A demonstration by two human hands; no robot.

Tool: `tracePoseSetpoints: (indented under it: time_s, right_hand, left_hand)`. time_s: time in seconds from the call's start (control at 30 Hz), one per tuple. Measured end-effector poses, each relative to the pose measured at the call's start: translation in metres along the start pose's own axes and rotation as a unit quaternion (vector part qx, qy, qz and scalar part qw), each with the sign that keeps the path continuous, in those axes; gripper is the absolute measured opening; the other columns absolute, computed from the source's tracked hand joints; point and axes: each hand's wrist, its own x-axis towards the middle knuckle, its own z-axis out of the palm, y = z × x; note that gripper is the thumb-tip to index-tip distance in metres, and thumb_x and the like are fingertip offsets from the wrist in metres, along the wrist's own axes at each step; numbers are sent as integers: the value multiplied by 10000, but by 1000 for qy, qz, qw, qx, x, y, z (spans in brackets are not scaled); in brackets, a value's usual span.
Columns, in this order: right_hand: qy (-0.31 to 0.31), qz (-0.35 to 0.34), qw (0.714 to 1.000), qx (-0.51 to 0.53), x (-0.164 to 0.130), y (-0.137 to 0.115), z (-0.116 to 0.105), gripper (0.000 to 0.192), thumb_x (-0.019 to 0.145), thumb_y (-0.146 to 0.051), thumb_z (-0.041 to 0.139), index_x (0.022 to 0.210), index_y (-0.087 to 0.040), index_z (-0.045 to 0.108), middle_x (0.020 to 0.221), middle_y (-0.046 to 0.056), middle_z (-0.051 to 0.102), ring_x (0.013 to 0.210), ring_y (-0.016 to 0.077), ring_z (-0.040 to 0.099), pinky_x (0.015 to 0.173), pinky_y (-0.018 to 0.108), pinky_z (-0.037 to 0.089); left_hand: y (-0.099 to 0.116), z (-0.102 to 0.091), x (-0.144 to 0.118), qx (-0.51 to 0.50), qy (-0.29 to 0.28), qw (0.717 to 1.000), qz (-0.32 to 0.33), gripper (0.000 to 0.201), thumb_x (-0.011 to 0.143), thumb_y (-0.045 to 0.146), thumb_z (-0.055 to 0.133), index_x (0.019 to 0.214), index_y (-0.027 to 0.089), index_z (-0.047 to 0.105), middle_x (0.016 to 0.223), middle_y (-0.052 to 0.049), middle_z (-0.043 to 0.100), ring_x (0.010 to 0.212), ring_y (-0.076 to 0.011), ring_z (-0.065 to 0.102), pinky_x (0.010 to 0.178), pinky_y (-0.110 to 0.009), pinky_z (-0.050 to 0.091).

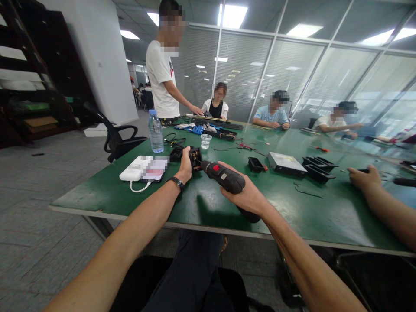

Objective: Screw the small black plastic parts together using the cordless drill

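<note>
No legible writing; red label patch on the drill body. Right hand [247,196] wrapped closed around the matte black cordless screwdriver [223,175], bit pointing left into a black plastic housing [195,157]. Left hand [186,167] grips that boxy housing, near centre of the green tabletop [107,190]. White power bank [134,172] just left; clear ribbed water bottle [155,132] farther back; silver-topped flat box [286,164] to the right.
</note>
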Motion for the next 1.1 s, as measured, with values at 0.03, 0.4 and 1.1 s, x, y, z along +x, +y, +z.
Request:
tracePoseSetpoints:
  time_s: [0.03, 0.4, 1.1]
  right_hand:
    - [1, 0, 1000, 1, 0, 0, 0, 869, 856, -177, 749, 1714, -168, 616, 1442, 131, 850, 1429, 329, 760, 1244, 488, 601]
    - [-1, -2, 1000, 1, 0, -1, 0, 865, 858, -187, 752, 1711, -173, 612, 1456, 123, 844, 1445, 313, 752, 1260, 468, 585]
    - [-4, 5, 1000, -2, 0, -3, -1, 873, 861, -182, 754, 1720, -161, 603, 1415, 124, 859, 1440, 321, 755, 1251, 474, 590]
  left_hand:
    - [0, 0, 0, -1, 2, 1000, -2, 473, 1102, 584, 541, 916, 195, 734, 764, -80, 770, 732, -248, 797, 627, -296, 616]
    - [0, 0, 0, 5, -10, 1000, 0, 457, 1106, 578, 517, 928, 204, 709, 795, -85, 785, 744, -241, 804, 543, -260, 550]
    - [-3, -2, 4, 7, -9, 1000, 7, 463, 1089, 602, 535, 948, 204, 724, 792, -83, 777, 759, -254, 799, 574, -283, 575]
